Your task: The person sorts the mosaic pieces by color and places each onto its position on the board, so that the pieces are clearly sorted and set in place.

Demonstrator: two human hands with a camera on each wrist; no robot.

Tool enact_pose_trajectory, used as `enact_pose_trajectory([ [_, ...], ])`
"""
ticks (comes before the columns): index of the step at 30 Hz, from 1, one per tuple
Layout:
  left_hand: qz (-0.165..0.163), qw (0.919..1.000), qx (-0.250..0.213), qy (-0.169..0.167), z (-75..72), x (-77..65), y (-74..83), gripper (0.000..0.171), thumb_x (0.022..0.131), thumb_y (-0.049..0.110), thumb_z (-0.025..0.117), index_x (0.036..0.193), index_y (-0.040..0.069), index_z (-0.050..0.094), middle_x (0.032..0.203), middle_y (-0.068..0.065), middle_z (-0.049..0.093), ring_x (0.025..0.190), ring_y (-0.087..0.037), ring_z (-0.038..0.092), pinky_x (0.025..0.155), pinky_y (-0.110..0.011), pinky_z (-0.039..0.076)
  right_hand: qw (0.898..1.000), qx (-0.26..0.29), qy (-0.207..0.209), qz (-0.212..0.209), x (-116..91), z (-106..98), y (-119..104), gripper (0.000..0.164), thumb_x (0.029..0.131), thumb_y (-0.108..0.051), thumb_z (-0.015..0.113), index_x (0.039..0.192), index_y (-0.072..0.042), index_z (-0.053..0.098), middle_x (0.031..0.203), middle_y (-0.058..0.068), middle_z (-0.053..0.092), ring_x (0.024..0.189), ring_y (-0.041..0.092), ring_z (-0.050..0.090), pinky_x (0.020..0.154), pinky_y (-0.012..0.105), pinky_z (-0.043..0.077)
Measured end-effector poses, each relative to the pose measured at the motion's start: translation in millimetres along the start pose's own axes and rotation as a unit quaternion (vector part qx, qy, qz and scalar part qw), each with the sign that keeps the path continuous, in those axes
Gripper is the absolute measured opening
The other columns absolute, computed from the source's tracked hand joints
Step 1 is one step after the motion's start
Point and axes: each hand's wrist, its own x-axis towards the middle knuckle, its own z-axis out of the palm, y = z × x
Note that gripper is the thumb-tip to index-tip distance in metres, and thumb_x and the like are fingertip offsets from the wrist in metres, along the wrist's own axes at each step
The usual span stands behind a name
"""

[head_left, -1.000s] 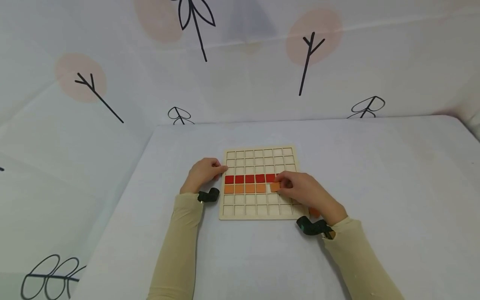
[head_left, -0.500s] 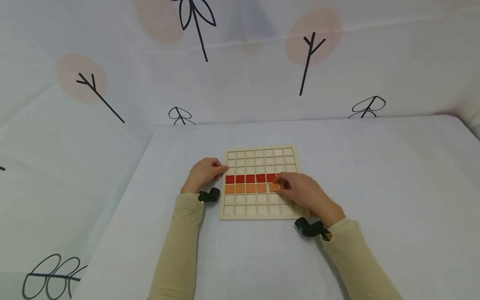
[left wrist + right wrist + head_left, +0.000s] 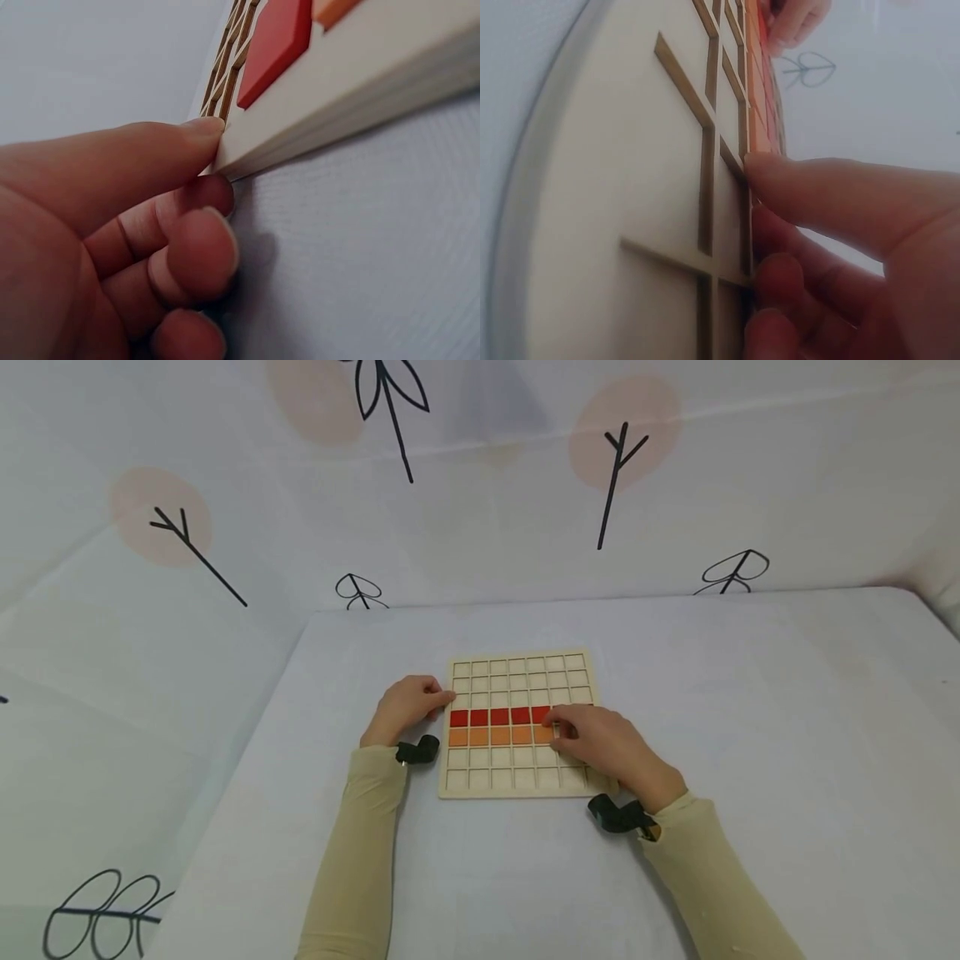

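Note:
A pale wooden grid board lies on the table, with a row of red square tiles and a row of orange tiles below it. My left hand grips the board's left edge, thumb on the rim and index finger against the side, next to a red tile in the left wrist view. With thumb and index finger, my right hand pinches the rightmost visible orange tile, which sits in its cell. That hand hides the cells to the right. Its thumb touches an orange tile in the right wrist view.
A white cloth covers the table around the board. Behind stands a patterned fabric backdrop. Dark wrist cameras are strapped to the left wrist and the right wrist.
The orange tile under my right hand has shifted slightly left and dropped flush into the fifth cell of its row. My left hand stays at the board's edge.

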Motion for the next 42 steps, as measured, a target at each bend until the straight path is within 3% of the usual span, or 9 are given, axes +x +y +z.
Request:
enact_pose_trajectory([
  [6, 0.001, 1.0000, 0.001, 0.002, -0.2, -0.8, 0.7, 0.033, 0.082, 0.045, 0.058, 0.074, 0.013, 0.057, 0.063, -0.002, 0.055, 0.064, -0.019, 0.046, 0.056, -0.030, 0.033, 1.000, 0.020, -0.006, -0.008, -2.0, -2.9, 2.3, 0.025, 0.084, -0.023, 0.062, 0.108, -0.016, 0.061, 0.079, -0.005, 0.054, 0.074, 0.014, 0.047, 0.066, 0.030, 0.039],
  [14, 0.002, 1.0000, -0.001, -0.001, -1.2, -2.9, 1.5, 0.032, 0.082, 0.044, 0.058, 0.074, 0.013, 0.057, 0.063, -0.002, 0.055, 0.064, -0.019, 0.046, 0.056, -0.030, 0.032, 0.998, 0.060, -0.021, 0.006, -4.4, -8.6, 5.2, 0.023, 0.087, -0.027, 0.058, 0.107, -0.019, 0.062, 0.103, -0.001, 0.060, 0.089, 0.019, 0.050, 0.081, 0.038, 0.042],
  [24, 0.000, 1.0000, 0.003, 0.002, -0.1, -0.5, -2.4, 0.033, 0.082, 0.046, 0.058, 0.075, 0.014, 0.058, 0.063, -0.001, 0.056, 0.064, -0.018, 0.047, 0.057, -0.029, 0.033, 0.996, 0.084, -0.039, -0.008, -7.3, -16.4, 11.4, 0.028, 0.088, -0.032, 0.055, 0.111, -0.018, 0.061, 0.100, -0.002, 0.060, 0.089, 0.016, 0.051, 0.081, 0.038, 0.042],
  [32, -0.006, 0.9999, 0.010, 0.001, -0.5, 0.5, 0.4, 0.034, 0.081, 0.047, 0.058, 0.076, 0.014, 0.058, 0.064, -0.001, 0.056, 0.065, -0.018, 0.048, 0.058, -0.030, 0.034, 0.995, 0.089, -0.045, 0.006, -13.5, -27.2, 20.9, 0.022, 0.088, -0.031, 0.056, 0.105, -0.019, 0.062, 0.098, -0.003, 0.060, 0.087, 0.017, 0.050, 0.077, 0.034, 0.043],
  [42, 0.000, 1.0000, 0.006, 0.001, 0.9, 0.9, 0.7, 0.032, 0.082, 0.045, 0.058, 0.075, 0.013, 0.058, 0.064, -0.002, 0.055, 0.065, -0.018, 0.047, 0.058, -0.030, 0.033, 0.990, 0.118, -0.065, 0.034, -23.7, -48.8, 32.9, 0.024, 0.089, -0.028, 0.055, 0.108, -0.013, 0.059, 0.082, 0.002, 0.060, 0.067, 0.018, 0.055, 0.062, 0.031, 0.044],
])
